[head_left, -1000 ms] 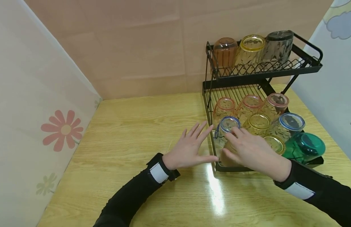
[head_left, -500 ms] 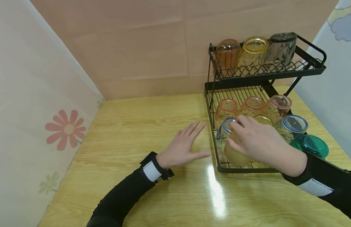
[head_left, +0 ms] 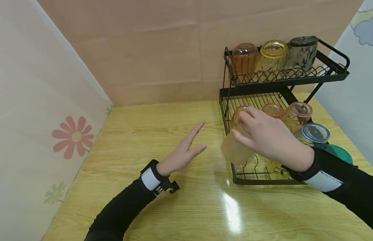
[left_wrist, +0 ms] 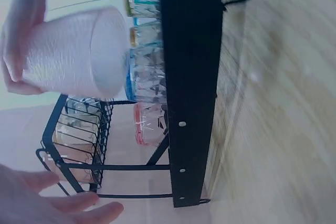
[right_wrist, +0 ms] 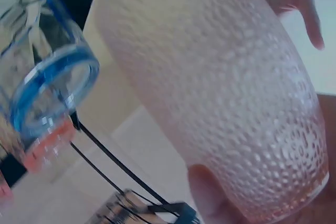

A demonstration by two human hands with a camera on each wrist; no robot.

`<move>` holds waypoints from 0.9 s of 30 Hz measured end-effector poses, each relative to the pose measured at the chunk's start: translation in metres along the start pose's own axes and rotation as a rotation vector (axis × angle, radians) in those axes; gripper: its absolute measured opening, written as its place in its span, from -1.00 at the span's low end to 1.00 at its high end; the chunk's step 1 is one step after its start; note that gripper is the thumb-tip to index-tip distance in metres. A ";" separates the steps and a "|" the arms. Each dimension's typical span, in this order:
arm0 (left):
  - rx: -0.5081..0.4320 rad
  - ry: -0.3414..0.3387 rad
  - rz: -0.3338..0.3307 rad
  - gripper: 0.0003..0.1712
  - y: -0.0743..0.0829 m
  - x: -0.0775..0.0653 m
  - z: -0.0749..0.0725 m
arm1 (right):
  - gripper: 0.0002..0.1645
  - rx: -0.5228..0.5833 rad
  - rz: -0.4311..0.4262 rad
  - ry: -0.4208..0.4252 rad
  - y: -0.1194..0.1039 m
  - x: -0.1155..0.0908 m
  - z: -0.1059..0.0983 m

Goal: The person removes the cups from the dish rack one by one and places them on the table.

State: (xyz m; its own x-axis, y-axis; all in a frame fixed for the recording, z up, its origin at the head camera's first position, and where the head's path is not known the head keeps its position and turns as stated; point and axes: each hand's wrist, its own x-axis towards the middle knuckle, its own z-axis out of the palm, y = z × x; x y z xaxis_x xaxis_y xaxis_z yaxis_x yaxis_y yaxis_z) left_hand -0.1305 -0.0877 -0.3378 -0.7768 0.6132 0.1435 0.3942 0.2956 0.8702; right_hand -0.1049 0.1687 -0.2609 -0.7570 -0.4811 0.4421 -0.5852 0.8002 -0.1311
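My right hand (head_left: 266, 135) grips a frosted drinking glass (head_left: 234, 150) by its upper end, fingers and thumb around it. In the right wrist view, the glass (right_wrist: 220, 87) has a pebbled, faintly pinkish surface. It is tilted and raised over the left front edge of a black two-tier dish rack (head_left: 264, 182), apart from the rack in the left wrist view. A blue-rimmed glass (right_wrist: 58, 85) stands close by it; the head view hides that glass. To the left of the rack, my left hand (head_left: 181, 155) hovers over the table, thumb spread, fingers extended, holding nothing.
Pink-rimmed glasses (head_left: 300, 109), another blue-rimmed one (head_left: 316, 132) and a green glass (head_left: 338, 153) stand upside down on the lower tier. Amber (head_left: 244, 60), yellow (head_left: 272, 55) and grey (head_left: 301, 53) glasses stand above. Wood-grain table (head_left: 138, 134) extends left to the walls.
My right hand has lifted the frosted glass from the rack's front left area, moving it up and left. My left hand has drawn back leftward and turned more edge-on.
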 end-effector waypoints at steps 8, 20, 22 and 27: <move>-0.318 0.090 -0.138 0.16 0.006 -0.003 -0.013 | -0.71 0.217 0.203 -0.102 0.000 0.020 0.008; -0.787 0.446 -0.297 -0.13 0.016 -0.011 -0.019 | -0.62 0.726 0.376 0.060 -0.011 0.055 0.052; -0.845 0.524 -0.330 -0.12 0.018 -0.009 -0.019 | -0.62 0.798 0.396 0.125 -0.016 0.058 0.061; -0.975 0.687 -0.401 0.01 0.025 -0.001 -0.018 | -0.65 0.934 0.433 0.262 -0.031 0.064 0.083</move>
State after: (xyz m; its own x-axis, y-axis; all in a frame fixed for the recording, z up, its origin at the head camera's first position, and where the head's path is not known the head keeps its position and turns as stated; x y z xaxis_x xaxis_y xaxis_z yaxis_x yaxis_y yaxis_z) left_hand -0.1291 -0.0938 -0.3075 -0.9680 0.0120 -0.2506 -0.2267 -0.4701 0.8530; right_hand -0.1589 0.0831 -0.3020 -0.9333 -0.0400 0.3568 -0.3557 0.2391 -0.9035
